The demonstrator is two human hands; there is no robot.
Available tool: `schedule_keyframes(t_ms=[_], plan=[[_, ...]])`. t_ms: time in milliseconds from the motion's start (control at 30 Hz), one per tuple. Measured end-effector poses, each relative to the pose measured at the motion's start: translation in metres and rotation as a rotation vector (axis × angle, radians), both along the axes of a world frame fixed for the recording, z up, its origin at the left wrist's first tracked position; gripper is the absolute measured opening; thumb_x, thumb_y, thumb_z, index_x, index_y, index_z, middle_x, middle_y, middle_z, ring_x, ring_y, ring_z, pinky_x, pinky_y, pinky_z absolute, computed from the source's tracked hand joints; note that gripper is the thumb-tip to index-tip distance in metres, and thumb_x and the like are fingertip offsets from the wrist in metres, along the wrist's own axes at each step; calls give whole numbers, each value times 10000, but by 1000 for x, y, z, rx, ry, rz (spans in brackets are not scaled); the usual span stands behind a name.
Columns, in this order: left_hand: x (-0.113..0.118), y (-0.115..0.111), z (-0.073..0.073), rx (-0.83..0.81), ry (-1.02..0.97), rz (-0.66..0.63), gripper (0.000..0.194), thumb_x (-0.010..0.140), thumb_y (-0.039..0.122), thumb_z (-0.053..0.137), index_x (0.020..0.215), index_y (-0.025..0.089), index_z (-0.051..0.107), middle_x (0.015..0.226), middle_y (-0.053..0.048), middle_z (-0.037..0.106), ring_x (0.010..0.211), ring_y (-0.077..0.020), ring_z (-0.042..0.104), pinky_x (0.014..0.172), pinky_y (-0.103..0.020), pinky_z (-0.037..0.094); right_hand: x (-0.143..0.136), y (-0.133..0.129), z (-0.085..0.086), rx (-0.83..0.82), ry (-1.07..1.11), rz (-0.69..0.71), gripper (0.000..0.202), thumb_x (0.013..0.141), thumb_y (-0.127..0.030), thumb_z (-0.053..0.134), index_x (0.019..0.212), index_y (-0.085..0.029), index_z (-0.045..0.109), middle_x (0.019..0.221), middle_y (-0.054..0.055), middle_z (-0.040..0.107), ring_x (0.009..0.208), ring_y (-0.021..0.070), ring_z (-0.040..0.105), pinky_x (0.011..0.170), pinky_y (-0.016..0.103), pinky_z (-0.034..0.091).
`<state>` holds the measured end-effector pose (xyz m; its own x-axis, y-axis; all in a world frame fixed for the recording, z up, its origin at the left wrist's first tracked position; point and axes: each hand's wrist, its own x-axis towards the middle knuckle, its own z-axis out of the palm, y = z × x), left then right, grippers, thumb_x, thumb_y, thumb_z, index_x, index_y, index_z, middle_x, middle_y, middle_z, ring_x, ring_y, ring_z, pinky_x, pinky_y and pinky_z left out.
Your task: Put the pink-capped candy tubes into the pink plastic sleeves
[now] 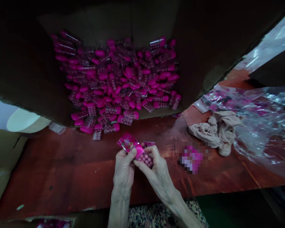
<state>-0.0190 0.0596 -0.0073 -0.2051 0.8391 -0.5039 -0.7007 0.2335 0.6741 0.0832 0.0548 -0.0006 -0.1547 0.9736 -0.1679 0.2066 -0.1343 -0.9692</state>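
Note:
Over the front of the red-brown table, my left hand (124, 164) pinches a pink printed packet (128, 142) between thumb and fingers. Close against it, my right hand (158, 167) is closed around a small transparent container of pink balls (146, 159). The container's bright pink top meets the packet's lower end; whether it sits inside the packet I cannot tell. Another bit of shiny printed film (148, 144) shows behind my right fingers. Just beyond my hands, many similar pink-capped containers (111, 82) lie heaped in a cardboard box on its side, some spilling onto the table.
The cardboard box (199, 41) opens toward me. Right of my hands lie a blurred pink stack (191, 159), a crumpled beige cloth (216, 129) and transparent plastic bags (263, 126). At left are a white bowl (26, 122) and a transparent cup (57, 128).

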Motion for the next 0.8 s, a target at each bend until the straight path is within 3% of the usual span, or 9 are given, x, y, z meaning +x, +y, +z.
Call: schedule_keyframes(t_ms=[133,300,433,533,633,800], plan=[[0,-3,2,80,-66,-110,322,591,298,747,851,112,701,840,-113,708,815,-232,639,772,-343,484,6,6,2,-79,160,61,228,740,-294,642,844,-204,460,751,-47,539,643,102,526,579,189,415],[0,-3,5,98,-31,-190,382,556,297,765,882,109,705,881,-129,704,817,-246,635,744,-340,490,14,10,2,-139,307,163,240,743,-304,641,868,-208,460,837,-28,547,738,121,538,646,205,433],[2,-1,2,11,105,-115,184,560,183,755,728,118,716,692,-58,700,668,-158,614,706,-268,472,11,4,5,-6,21,80,130,811,-234,554,903,-213,464,813,-17,577,702,127,557,638,220,419],[4,-2,0,-29,193,-79,152,554,157,758,695,127,711,634,-21,683,614,-118,585,670,-227,458,9,0,4,14,-80,53,104,819,-198,525,902,-215,465,768,-21,582,655,126,557,602,222,409],[7,-3,3,-35,177,-92,163,563,170,757,712,124,710,647,-25,684,603,-112,578,638,-218,459,11,2,0,-69,71,68,161,773,-229,596,859,-215,461,763,-32,553,671,122,540,601,212,424],[11,-3,8,-28,-23,-79,130,632,225,722,723,134,704,664,-28,675,605,-102,582,599,-197,463,15,8,-1,-138,275,72,268,709,-236,671,889,-213,474,818,-37,530,706,104,519,643,205,447]])
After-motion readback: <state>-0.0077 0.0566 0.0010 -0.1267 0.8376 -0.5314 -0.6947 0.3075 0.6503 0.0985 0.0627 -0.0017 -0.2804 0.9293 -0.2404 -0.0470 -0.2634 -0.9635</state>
